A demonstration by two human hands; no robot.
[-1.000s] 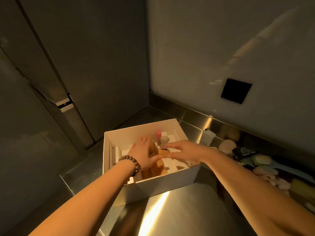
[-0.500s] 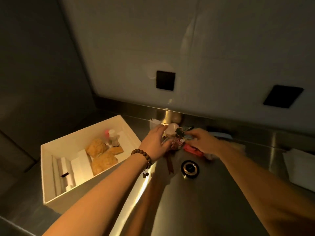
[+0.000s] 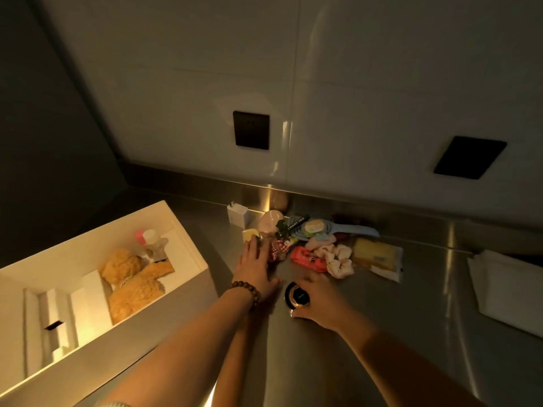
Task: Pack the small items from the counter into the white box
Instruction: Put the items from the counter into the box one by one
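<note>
The right hand (image 3: 318, 301) curls around a round black compact (image 3: 299, 295) on the bench (image 3: 411, 333), gripping its edge. The left hand (image 3: 257, 265) lies flat, fingers straight, touching the heap of small items (image 3: 317, 248) near the bench's back edge. The white box (image 3: 188, 277) sits at the left edge. A loose grip on the slick compact may drop it, and a sweep may scatter the heap.

Both forearms were bare, with no sleeves showing. The left hand (image 3: 256, 267) had a bracelet (image 3: 246, 291) of round dark brown beads, wood-like, strung in one row around the wrist. The right hand (image 3: 318, 301) wore no ring, watch or band that could be made out.
</note>
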